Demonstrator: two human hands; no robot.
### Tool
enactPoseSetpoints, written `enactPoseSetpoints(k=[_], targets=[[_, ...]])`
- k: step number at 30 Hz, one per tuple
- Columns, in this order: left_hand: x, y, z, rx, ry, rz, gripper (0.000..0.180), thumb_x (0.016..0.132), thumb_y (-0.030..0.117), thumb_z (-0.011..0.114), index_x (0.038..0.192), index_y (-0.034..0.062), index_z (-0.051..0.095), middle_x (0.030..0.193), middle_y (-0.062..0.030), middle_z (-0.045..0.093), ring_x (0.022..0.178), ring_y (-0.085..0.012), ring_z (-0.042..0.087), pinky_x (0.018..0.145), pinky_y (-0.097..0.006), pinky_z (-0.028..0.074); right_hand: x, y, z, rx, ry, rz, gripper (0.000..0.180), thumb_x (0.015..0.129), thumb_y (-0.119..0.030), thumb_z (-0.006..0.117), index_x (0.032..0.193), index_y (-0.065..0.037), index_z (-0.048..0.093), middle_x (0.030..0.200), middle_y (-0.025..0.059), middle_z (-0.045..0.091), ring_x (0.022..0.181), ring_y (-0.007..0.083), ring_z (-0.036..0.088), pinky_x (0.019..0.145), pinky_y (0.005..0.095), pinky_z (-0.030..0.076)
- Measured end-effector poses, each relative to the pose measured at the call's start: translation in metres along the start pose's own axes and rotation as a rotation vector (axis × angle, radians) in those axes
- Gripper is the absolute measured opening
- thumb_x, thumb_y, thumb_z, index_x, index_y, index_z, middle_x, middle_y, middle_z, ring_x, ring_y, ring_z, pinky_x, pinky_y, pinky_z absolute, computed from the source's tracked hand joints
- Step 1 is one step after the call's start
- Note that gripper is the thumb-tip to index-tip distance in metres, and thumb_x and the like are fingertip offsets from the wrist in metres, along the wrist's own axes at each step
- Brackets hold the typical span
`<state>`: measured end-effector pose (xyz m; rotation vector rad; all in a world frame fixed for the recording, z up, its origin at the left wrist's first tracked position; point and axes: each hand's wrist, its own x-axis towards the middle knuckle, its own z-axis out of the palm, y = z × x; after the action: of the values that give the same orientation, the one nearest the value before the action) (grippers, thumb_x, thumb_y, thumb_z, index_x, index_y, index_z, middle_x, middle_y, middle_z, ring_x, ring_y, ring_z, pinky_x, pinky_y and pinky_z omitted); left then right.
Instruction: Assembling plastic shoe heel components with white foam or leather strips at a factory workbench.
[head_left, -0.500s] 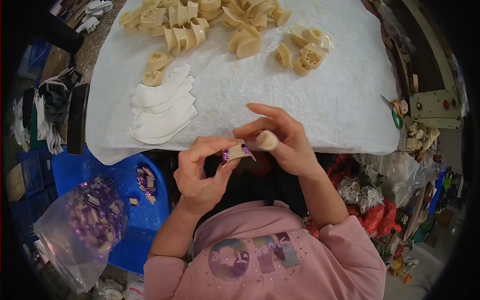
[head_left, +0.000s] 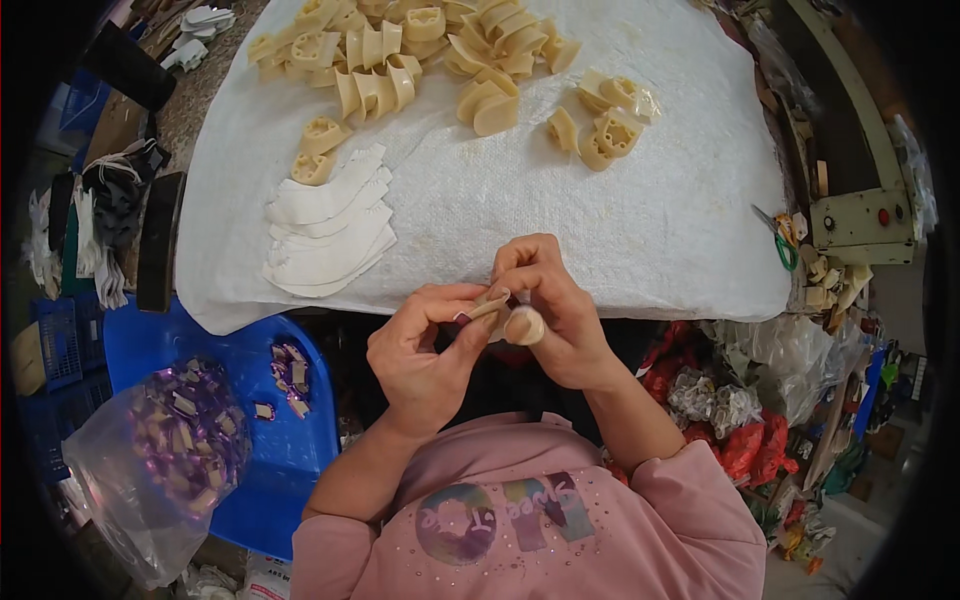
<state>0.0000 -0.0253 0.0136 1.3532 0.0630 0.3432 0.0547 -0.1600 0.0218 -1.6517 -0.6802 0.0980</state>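
Note:
My left hand point(head_left: 425, 355) pinches a small curved beige piece with shiny purple edges point(head_left: 486, 306) between thumb and fingers. My right hand point(head_left: 560, 315) has closed in on the same piece, its fingertips meeting at the piece's right end. A pale wrap point(head_left: 524, 326) covers the tip of my right thumb. Both hands are just off the table's near edge, above my lap. The fingers hide much of the piece. Beyond my left hand, curved white sheets point(head_left: 330, 235) lie fanned on the table.
Cream moulded pieces point(head_left: 375, 90) are heaped on the white-covered table point(head_left: 480, 190). Green-handled scissors point(head_left: 785, 245) lie at the right edge. A blue chair point(head_left: 290, 490) at left carries a clear bag point(head_left: 110, 480) of purple-edged pieces, with several loose ones point(head_left: 290, 370) beside it.
My right hand has moved left and down, and its spread fingers have closed on the piece. My left hand has tilted the piece, showing less of its beige face.

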Motion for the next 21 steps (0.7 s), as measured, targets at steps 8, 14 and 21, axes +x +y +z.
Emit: enactPoseSetpoints(k=[8, 14, 21], targets=[[0.011, 0.008, -0.007, 0.453, -0.015, 0.293, 0.015, 0.069, 0.006, 0.077, 0.078, 0.0058, 0.065, 0.112, -0.0154, 0.057, 0.089, -0.0222, 0.053, 0.073, -0.033, 0.045, 0.0, 0.003, -0.009, -0.069, -0.031, -0.141, 0.016, 0.085, -0.019, 0.062, 0.093, -0.006, 0.057, 0.096, 0.0065, 0.051, 0.09, 0.0227, 0.045, 0.084, 0.0349, 0.036], [0.009, -0.006, -0.019, 0.456, -0.111, 0.552, 0.018, 0.064, 0.005, 0.076, 0.079, 0.0098, 0.067, 0.111, -0.0139, 0.056, 0.094, -0.0261, 0.05, 0.072, -0.033, 0.044, 0.007, -0.01, -0.023, 0.602, -0.184, 0.468, 0.043, 0.08, -0.011, 0.069, 0.12, -0.001, 0.053, 0.106, 0.0106, 0.06, 0.101, 0.0191, 0.056, 0.086, 0.0305, 0.046], [0.007, -0.002, -0.023, 0.014, -0.323, -0.054, 0.053, 0.097, 0.031, 0.037, 0.136, -0.0044, 0.032, 0.124, -0.0164, 0.047, 0.104, -0.0183, 0.048, 0.083, -0.028, 0.04, 0.005, -0.001, -0.024, 0.146, -0.026, 0.031, 0.05, 0.073, -0.004, 0.071, 0.12, -0.004, 0.053, 0.102, 0.0091, 0.066, 0.092, 0.0197, 0.063, 0.082, 0.0306, 0.049]])
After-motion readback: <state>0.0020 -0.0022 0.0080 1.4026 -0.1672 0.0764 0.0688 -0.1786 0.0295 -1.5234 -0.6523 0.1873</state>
